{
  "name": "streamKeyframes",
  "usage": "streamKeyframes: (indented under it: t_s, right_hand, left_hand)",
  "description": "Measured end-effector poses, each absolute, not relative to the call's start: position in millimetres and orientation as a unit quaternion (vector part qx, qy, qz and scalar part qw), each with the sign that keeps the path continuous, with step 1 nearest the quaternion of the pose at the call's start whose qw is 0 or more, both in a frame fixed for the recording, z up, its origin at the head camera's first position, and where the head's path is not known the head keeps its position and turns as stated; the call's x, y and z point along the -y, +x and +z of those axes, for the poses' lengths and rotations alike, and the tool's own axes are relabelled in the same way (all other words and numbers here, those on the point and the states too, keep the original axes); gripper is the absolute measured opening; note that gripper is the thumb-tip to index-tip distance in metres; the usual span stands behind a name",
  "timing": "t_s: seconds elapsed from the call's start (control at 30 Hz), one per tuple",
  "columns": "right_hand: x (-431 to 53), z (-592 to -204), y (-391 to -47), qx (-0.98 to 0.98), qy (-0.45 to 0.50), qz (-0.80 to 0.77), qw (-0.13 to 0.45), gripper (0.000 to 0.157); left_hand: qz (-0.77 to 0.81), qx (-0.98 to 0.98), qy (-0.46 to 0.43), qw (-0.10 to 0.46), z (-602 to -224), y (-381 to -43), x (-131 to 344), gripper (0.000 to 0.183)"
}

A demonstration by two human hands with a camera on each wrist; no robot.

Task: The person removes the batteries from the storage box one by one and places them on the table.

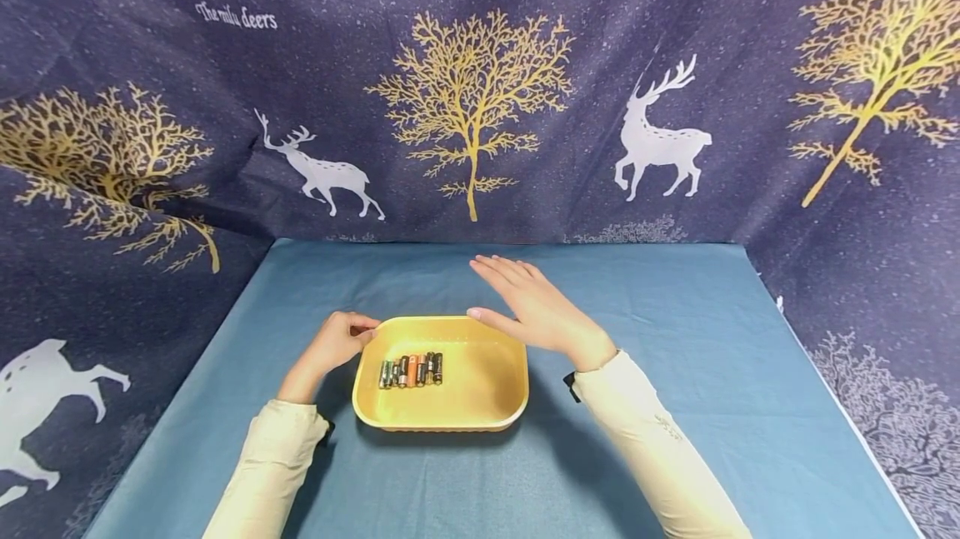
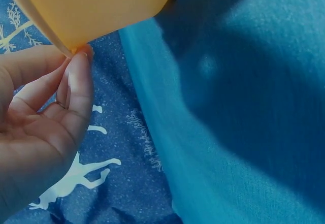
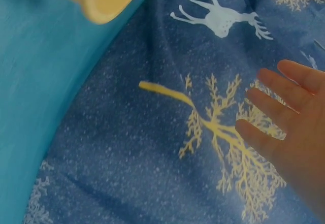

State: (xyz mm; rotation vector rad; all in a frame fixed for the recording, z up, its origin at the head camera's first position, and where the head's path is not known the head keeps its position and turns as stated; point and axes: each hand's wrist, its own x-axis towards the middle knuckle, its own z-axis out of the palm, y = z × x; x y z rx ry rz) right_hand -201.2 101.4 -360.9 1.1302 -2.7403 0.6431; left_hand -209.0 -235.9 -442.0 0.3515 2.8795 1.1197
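Note:
A yellow plastic basin (image 1: 480,393) with rounded corners is at the middle of the table. Inside it, on the left, several batteries (image 1: 412,371) in black, orange and green lie side by side in a row. My left hand (image 1: 335,343) pinches the basin's rim at its far left corner between thumb and fingers, as the left wrist view also shows with the hand (image 2: 56,97) on the basin edge (image 2: 117,5). Above the basin's right side, my right hand (image 1: 540,310) is held with straight fingers and nothing in it; the right wrist view shows its spread fingers (image 3: 274,104).
A blue cloth (image 1: 645,289) covers the table. Behind and beside it hangs a dark blue curtain (image 1: 525,181) printed with white deer and golden trees. Dark bands (image 1: 573,387) sit at the cuffs of both light sleeves (image 1: 645,431).

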Motion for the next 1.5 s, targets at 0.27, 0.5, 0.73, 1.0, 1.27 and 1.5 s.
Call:
streamKeyframes:
  t_s: [0.27,0.5,0.73,1.0,1.27,1.5]
  right_hand:
    - [-76.3,-360.4,-212.3,0.893,0.400,0.204,0.038,0.065]
    - [-50.1,-359.9,-221.6,0.893,0.409,0.184,-0.017,0.060]
    - [-21.8,-360.6,-226.0,0.888,0.420,0.174,-0.074,0.053]
    - [-5.7,-372.6,-225.5,0.885,0.426,0.150,-0.114,0.051]
    - [1.9,-388.5,-224.4,0.891,0.409,0.121,-0.158,0.056]
    - [6.4,-398.5,-223.5,0.896,0.386,0.090,-0.202,0.056]
  left_hand:
    - [0.370,-0.923,0.107,0.018,-441.9,-209.6,236.2,0.016]
    - [0.376,-0.921,0.098,0.028,-439.3,-210.7,237.8,0.018]
    - [0.377,-0.921,0.099,0.029,-440.1,-211.3,238.0,0.018]
    - [0.380,-0.920,0.092,0.032,-440.2,-210.0,236.7,0.017]
    - [0.398,-0.912,0.089,0.046,-442.6,-209.8,238.1,0.019]
    - [0.409,-0.907,0.085,0.055,-444.2,-209.5,238.0,0.020]
